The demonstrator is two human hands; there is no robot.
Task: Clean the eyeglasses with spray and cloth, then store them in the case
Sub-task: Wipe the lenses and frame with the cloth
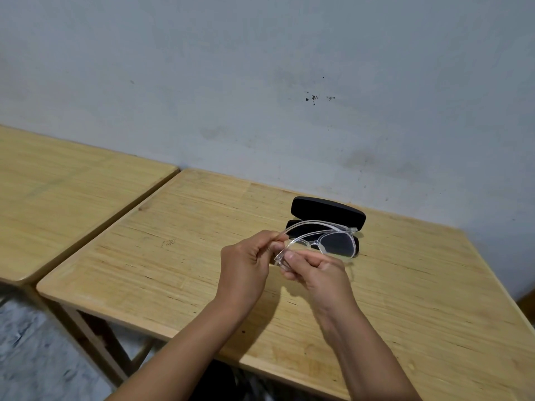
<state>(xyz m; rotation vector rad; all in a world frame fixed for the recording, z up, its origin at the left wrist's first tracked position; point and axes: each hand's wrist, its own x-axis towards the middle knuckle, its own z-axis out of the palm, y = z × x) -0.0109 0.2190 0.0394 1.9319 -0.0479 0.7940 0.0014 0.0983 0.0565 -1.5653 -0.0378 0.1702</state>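
Clear-framed eyeglasses (pixel 321 240) are held above the wooden table (pixel 185 256), in front of a black glasses case (pixel 328 211) that lies open near the wall. My left hand (pixel 246 264) pinches the end of one temple arm. My right hand (pixel 315 270) grips the frame's near corner by the hinge. The far temple arm stretches over the case. No spray bottle or cloth is in view.
A second wooden table (pixel 72 192) stands to the left, separated by a narrow gap. A grey wall (pixel 289 82) runs right behind both tables. Grey floor (pixel 34 357) shows at the lower left.
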